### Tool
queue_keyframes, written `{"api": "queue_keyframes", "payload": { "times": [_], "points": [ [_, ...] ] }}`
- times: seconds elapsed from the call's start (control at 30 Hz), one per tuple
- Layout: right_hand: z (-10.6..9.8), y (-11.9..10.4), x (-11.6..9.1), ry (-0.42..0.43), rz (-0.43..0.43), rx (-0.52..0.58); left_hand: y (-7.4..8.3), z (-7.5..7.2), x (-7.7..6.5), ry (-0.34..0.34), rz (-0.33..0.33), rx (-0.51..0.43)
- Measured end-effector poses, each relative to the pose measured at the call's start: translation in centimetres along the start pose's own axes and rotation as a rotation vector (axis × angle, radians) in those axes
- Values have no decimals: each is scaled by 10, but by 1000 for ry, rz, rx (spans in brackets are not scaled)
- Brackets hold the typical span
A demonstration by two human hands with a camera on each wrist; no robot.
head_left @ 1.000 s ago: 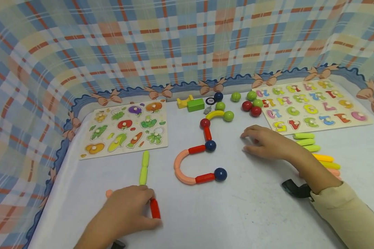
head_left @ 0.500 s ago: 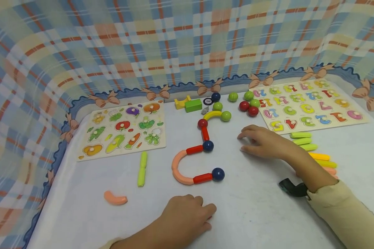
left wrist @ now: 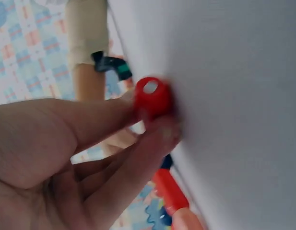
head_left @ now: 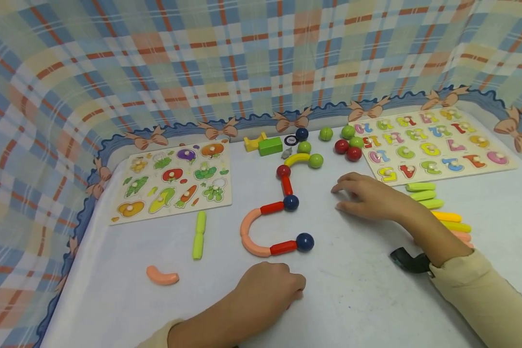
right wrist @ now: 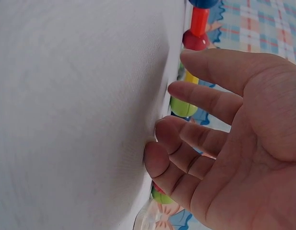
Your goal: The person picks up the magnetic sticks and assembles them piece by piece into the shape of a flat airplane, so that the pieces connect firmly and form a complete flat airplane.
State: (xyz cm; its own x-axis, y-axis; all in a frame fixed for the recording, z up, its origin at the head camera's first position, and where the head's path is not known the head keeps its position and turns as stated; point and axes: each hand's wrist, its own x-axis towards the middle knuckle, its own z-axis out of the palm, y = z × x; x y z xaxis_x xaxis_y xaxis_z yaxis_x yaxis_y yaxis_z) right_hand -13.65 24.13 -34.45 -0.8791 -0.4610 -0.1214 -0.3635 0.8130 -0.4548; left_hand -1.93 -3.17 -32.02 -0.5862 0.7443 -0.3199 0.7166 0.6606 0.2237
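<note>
Between thumb and fingertips my left hand (head_left: 267,292) pinches a red magnetic rod (left wrist: 152,99), its round end facing the left wrist camera. In the head view the hand covers most of that rod, just below a chain of magnetic rods and balls. The chain's near end is a blue ball (head_left: 305,242) joined to a red rod (head_left: 283,248), then pink curved rods (head_left: 246,231). Farther up come another blue ball (head_left: 291,202), a red ball (head_left: 283,172) and a yellow curved rod (head_left: 297,158). My right hand (head_left: 365,195) rests on the table, fingers loosely bent, holding nothing.
A vegetable puzzle board (head_left: 174,181) lies back left, a number puzzle board (head_left: 432,145) back right. Left of the chain are light green rods (head_left: 199,236) and a pink curved rod (head_left: 162,275). Loose balls (head_left: 354,153) lie behind; more rods (head_left: 450,217) are beside my right forearm.
My left hand has picked up the red rod from beside the green rods and carried it right, to below the chain. The right hand has stayed in place.
</note>
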Motion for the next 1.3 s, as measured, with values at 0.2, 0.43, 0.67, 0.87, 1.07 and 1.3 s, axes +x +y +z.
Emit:
{"api": "queue_keyframes", "payload": {
  "times": [0.2, 0.43, 0.67, 0.87, 1.07, 1.3],
  "points": [
    [1, 0, 1, -4, 3, -4, -7, -4, -5, -92, 65, -119],
    [1, 1, 1, 6, 6, -4, 2, -1, 6, -79, 32, 32],
    [1, 1, -1, 10, -5, 7, 17, -1, 19, -67, 48, 239],
    [1, 2, 0, 15, -10, 15, 19, -7, 32, -74, 28, 267],
    [2, 3, 1, 18, -8, 16, 19, -8, 35, -83, 20, 227],
    [2, 3, 0, 20, -6, 14, 18, -7, 34, -81, 19, 204]
  ]
}}
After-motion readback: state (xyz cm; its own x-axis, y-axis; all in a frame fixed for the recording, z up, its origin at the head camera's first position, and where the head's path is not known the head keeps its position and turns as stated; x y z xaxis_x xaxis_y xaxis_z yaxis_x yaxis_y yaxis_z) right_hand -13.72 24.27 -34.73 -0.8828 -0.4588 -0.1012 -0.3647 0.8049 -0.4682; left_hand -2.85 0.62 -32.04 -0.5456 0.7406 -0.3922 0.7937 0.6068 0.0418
